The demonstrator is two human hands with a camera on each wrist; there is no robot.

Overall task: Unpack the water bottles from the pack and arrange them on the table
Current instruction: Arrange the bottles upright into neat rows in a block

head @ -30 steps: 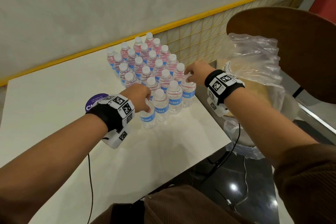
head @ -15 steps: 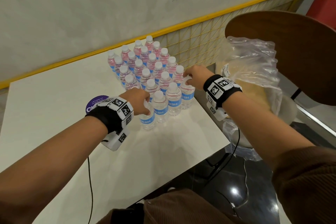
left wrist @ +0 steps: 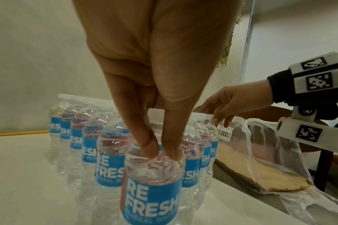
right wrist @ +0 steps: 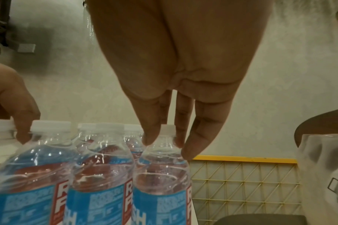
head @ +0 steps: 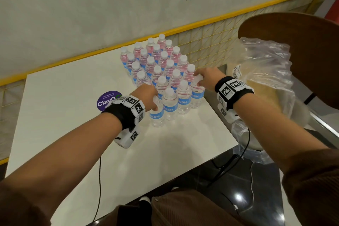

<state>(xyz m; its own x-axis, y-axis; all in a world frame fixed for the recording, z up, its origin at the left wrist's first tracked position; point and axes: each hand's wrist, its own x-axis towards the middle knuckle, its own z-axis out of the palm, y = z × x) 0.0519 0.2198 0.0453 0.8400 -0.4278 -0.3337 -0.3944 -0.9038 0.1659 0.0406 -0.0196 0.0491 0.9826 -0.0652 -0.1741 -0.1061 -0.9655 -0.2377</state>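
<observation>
Standing packed toward the far right corner of the white table (head: 73, 115), water bottles (head: 166, 64) in six rows of four, twenty-four by count, one cap mostly hidden behind the left hand (head: 146, 95). Wide bare tabletop to the left and front; right column just beside the table's right edge. Left hand reaching down from above, thumb and fingers pinching the neck of the front-left bottle (head: 156, 115), upright on the table. Right hand (head: 207, 77) likewise, fingertips curled round the neck of the front-right bottle (head: 197, 95), just under its cap. One round purple sticker (head: 105, 102) near the left wrist. Past the right edge, one crumpled clear pack wrap (head: 266, 60) with a cardboard tray inside, beside a brown chair (head: 302, 51). Yellow-railed mesh fence (head: 201, 46) close behind the rows. One black cable (head: 100, 180) trailing over the front edge.
</observation>
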